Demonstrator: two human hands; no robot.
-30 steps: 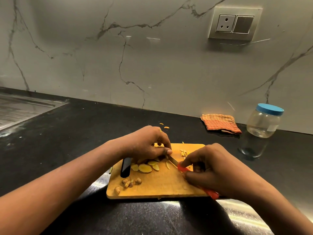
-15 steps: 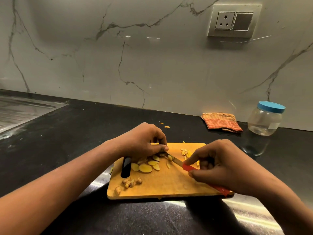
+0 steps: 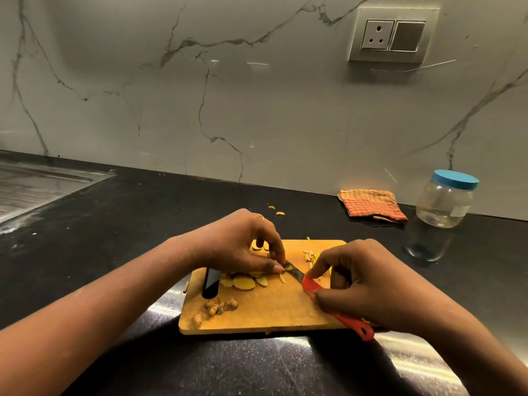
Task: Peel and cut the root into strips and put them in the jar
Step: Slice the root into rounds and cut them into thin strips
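The left hand (image 3: 237, 248) pinches a root slice (image 3: 287, 266) steady on the cutting board (image 3: 271, 311); the right hand (image 3: 363, 284) grips the knife (image 3: 297, 275) to cut strips.

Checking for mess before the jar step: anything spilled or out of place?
Yes. Two root slices lie on the black counter beyond the cutting board, off it. Another bit sits just off its left edge. The jar has its blue lid on.

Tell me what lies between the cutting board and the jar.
Between the cutting board and the jar, the head view shows bare black counter carrying only the jar's reflection; the folded orange cloth lies just behind that stretch, by the wall.
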